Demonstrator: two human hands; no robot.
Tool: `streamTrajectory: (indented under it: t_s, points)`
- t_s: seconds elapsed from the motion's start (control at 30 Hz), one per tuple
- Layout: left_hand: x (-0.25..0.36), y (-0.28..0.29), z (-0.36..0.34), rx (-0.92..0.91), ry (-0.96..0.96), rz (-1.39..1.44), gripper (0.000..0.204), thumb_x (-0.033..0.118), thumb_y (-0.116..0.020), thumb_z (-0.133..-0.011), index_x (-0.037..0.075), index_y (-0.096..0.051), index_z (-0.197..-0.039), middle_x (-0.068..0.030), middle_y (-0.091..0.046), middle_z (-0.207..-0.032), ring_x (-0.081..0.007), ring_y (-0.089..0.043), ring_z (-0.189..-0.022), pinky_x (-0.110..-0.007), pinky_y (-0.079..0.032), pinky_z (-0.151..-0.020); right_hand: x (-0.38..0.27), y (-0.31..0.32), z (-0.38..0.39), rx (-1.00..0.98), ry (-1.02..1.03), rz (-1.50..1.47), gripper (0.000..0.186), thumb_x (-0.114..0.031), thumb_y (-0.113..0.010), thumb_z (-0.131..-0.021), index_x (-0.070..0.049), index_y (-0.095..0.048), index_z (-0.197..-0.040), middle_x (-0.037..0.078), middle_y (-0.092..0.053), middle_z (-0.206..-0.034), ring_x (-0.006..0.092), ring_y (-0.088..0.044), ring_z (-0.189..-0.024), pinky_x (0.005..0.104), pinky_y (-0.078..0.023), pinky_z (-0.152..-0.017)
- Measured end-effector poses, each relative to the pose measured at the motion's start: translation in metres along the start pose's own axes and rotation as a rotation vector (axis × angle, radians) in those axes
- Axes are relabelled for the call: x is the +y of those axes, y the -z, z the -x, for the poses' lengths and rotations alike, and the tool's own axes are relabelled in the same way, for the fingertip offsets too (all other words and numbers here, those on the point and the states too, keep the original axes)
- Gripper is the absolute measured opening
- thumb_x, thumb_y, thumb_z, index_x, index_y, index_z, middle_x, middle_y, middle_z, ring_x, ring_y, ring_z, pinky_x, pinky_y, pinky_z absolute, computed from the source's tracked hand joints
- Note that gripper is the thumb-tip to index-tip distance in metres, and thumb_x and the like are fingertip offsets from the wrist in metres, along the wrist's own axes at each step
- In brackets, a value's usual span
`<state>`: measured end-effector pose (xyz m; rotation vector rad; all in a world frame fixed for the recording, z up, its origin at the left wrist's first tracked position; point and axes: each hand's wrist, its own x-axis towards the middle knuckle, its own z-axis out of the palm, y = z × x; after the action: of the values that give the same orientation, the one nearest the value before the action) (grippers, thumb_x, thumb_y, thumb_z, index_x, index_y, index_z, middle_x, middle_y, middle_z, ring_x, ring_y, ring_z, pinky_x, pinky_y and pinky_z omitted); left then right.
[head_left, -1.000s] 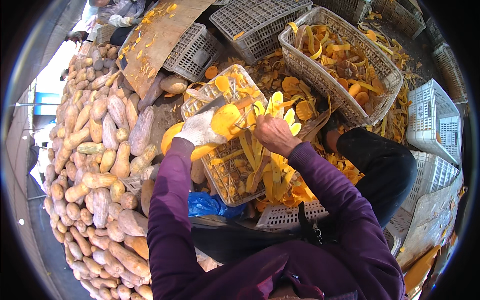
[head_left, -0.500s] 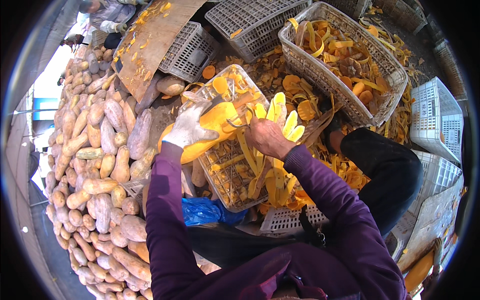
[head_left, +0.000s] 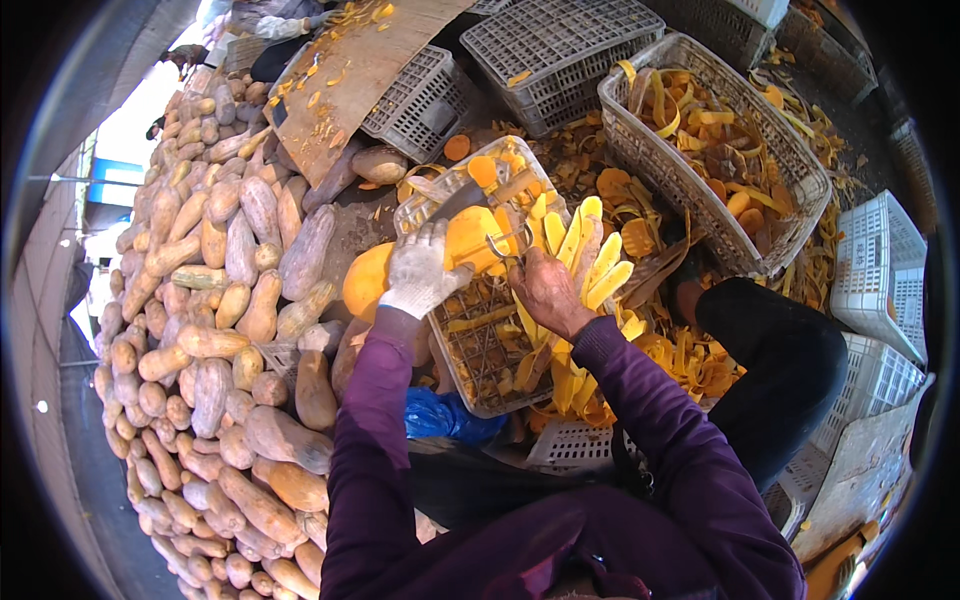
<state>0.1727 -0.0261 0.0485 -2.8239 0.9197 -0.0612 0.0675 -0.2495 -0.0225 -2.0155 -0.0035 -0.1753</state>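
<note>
A peeled, bright orange long-necked pumpkin (head_left: 366, 280) lies tilted across a plastic crate (head_left: 478, 408). Over its middle wraps my left hand (head_left: 418, 270), in a white knit glove, with the thumb toward me. My bare right hand (head_left: 550, 290) is closed around a peeler (head_left: 492, 246). Its curved metal part shows at the pumpkin's right end, while my fingers cover the handle. Long yellow strips of peel (head_left: 603, 262) stand and hang just right of and below that hand. More scraps lie in the crate beneath the pumpkin.
Unpeeled pumpkins (head_left: 240, 240) are heaped along the left. A large crate of peelings (head_left: 720, 150) stands at the far right, near a lidded grey crate (head_left: 560, 50). White crates (head_left: 880, 270) line the right edge. A blue plastic bag (head_left: 450, 415) lies near my leg.
The whole view has shifted, so the scene sits farther right. My left hand's fingers now wrap over the pumpkin's middle, closer to the peeler. My right hand still grips the peeler.
</note>
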Motion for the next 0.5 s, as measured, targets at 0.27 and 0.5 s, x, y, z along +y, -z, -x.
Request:
streamTrajectory:
  t_s: [0.27, 0.5]
  points:
    - [0.048, 0.019, 0.056, -0.091, 0.084, 0.088, 0.077, 0.042, -0.078, -0.09, 0.005, -0.053, -0.152, -0.0204, -0.057, -0.153, -0.0398, -0.052, -0.143, -0.049, -0.044, -0.119, -0.051, 0.0, -0.04, 0.181, 0.458, 0.336, 0.018, -0.011, -0.07, -0.092, -0.002, -0.056, -0.098, 0.019, -0.064, -0.094, 0.0394, -0.065, -0.091, 0.0507, -0.052, -0.069]
    - [-0.075, 0.041, 0.128, 0.212, 0.592, 0.717, 0.061, 0.041, -0.075, -0.096, 0.006, -0.064, -0.144, -0.02, -0.063, -0.149, -0.0334, -0.059, -0.14, -0.04, -0.047, -0.116, -0.034, -0.038, -0.045, 0.032, 0.495, 0.613, 0.017, -0.018, -0.069, -0.093, -0.004, -0.061, -0.098, 0.017, -0.071, -0.097, 0.0397, -0.072, -0.097, 0.0515, -0.06, -0.071]
